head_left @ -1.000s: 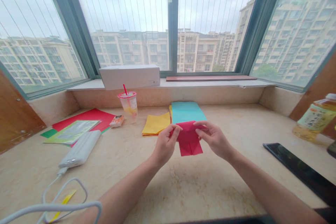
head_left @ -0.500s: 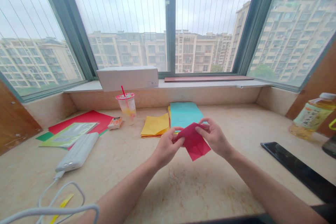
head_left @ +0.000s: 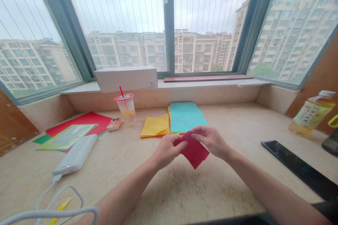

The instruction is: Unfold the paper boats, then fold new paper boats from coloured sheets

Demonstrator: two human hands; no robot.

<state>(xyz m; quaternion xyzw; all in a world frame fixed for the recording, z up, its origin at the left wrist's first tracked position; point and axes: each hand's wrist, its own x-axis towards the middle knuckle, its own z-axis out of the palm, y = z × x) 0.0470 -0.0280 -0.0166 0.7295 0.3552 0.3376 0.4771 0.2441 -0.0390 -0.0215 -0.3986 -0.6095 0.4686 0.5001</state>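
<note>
At the left of the pale marble worktop (head_left: 169, 197), a white ribbed power bank (head_left: 75, 155) trails a white cable (head_left: 47, 213) that runs off the bottom of my view. Behind it, a green-printed booklet (head_left: 66, 137) partly covers a red paper sheet (head_left: 84, 119). A clear plastic cup (head_left: 126, 107) with a red straw holds something yellowish that I can't make out through its wall. Further right lie a stack of yellow paper (head_left: 155, 126) and a stack of teal paper (head_left: 185, 116). Just in front of them, my left hand (head_left: 166, 151) and right hand (head_left: 212, 141) pinch a folded crimson paper (head_left: 194, 151) tightly between thumbs and fingers, which hide its upper part. Near the right end stands a plastic bottle of yellow tea (head_left: 311, 117), and a flat black glass slab (head_left: 298, 165) lies in front of it.
</note>
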